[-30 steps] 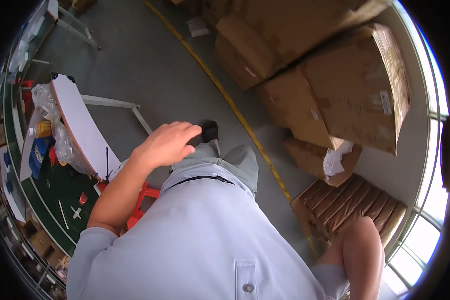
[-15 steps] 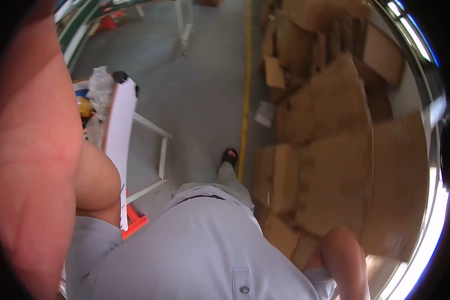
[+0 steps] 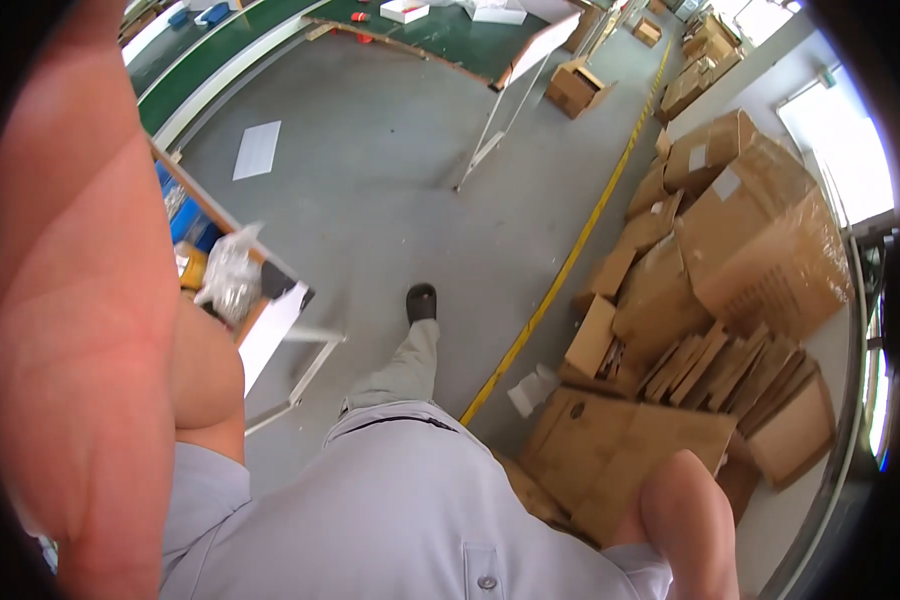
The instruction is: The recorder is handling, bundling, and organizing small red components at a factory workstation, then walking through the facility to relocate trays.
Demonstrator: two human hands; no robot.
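Neither of my hands shows in the head view; only my bare arms do. My left arm (image 3: 80, 300) is bent and raised very close to the camera, filling the left side, with its hand out of the picture. Below it comes the grey short sleeve (image 3: 205, 490). At the lower right my right elbow (image 3: 685, 495) is bent sharply, its forearm running out at the lower edge. What either hand holds or touches is hidden. Nearest my left arm is a table corner (image 3: 275, 325) with a clear plastic bag (image 3: 233, 275) and blue bins (image 3: 198, 228) on it.
Flattened cardboard (image 3: 630, 450) and large cartons (image 3: 745, 210) are piled along the right wall, beyond a yellow floor line (image 3: 560, 290). Ahead stands a green-topped workbench (image 3: 440, 40) with white legs, an open carton (image 3: 575, 88) near it. A white sheet (image 3: 257, 150) lies on the floor.
The view has tilted up and turned, bringing in the green workbench and the far aisle. The cardboard pile has slid lower in the picture, and a foot shows farther left. Both arms stay bent.
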